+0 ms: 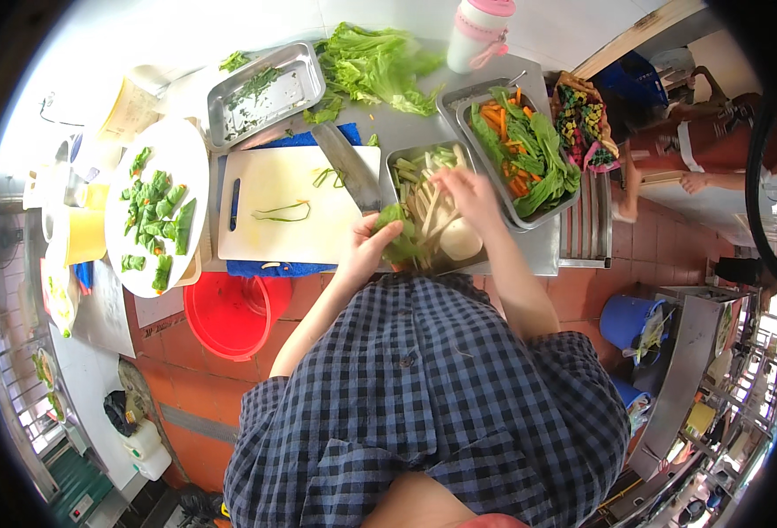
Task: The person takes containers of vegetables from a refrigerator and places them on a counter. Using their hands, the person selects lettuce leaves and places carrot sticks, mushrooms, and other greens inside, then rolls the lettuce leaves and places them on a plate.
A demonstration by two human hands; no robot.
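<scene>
My left hand [371, 246] is closed on a green leaf [398, 236], held over the near left edge of a metal tray [469, 157]. In that tray lie pale vegetable strips [430, 209] and a round white vegetable piece [461, 239]. Above the strips my right hand [468, 195] has its fingers drawn together, slightly blurred; what they pinch is hidden. Left of the tray, a cleaver [348, 165] rests across the right side of the cream cutting board [270, 180]. Thin green stems [285, 212] lie on the board.
A white oval plate [133, 268] bears several green leaf rolls. Right stands a tray [529, 216] of leaves and orange strips. Behind are a metal tray [226, 136], lettuce [366, 66] and a tumbler [472, 40]. A red bucket [217, 330] stands below; another person [705, 145] is at right.
</scene>
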